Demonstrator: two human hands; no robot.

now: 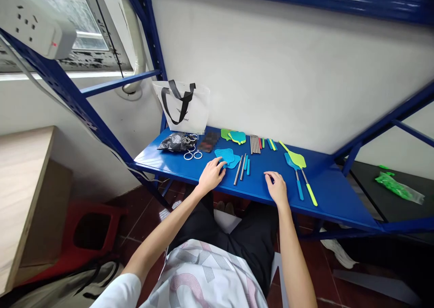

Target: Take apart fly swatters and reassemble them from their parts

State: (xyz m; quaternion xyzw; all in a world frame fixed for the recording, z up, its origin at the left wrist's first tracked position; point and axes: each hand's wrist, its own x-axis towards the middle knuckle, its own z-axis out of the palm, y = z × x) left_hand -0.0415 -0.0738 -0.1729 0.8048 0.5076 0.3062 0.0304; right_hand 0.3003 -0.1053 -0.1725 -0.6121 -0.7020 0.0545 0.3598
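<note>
My left hand (212, 176) reaches over the shelf with its fingers apart, the tips at the lower edge of two overlapping blue fly swatter heads (225, 155). It does not appear to grip them. Just right of them lie two metal tubes (238, 170) and two short blue handles (247, 165). My right hand (276, 186) rests near the front edge, fingers loosely bent, with nothing visible in it. To its right lie two whole fly swatters, one yellow-green (296, 159) and one blue (291, 161), their heads overlapping.
At the back of the blue shelf (325, 181) are green and teal swatter heads (237, 137), metal tubes (255, 144) and coloured handles (272, 144). A white bag (188, 111), black plastic bag (176, 141) and white rings (193, 155) stand left. Blue posts (84, 118) frame the shelf.
</note>
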